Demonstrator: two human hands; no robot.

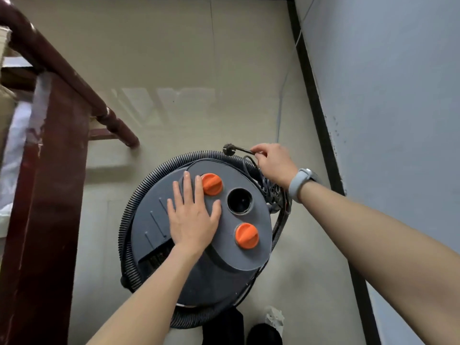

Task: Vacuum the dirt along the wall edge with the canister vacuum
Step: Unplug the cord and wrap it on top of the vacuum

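A grey canister vacuum (239, 257) stands on the floor below me, seen from above, with two orange knobs (212, 184) and a round black port (240, 201) on its lid. A ribbed black hose (129, 215) is coiled around its body. My left hand (193, 215) lies flat on the lid, fingers straight. My right hand (272, 163) pinches the black power cord just behind its plug (230, 148) at the far side of the canister. More cord (272, 192) is bundled under that wrist.
A pale wall (398, 120) with a black baseboard (313, 95) runs along the right. A dark red wooden railing and post (54, 150) stand on the left. Beige floor (186, 70) stretches ahead. A crumpled white scrap (273, 317) lies near my feet.
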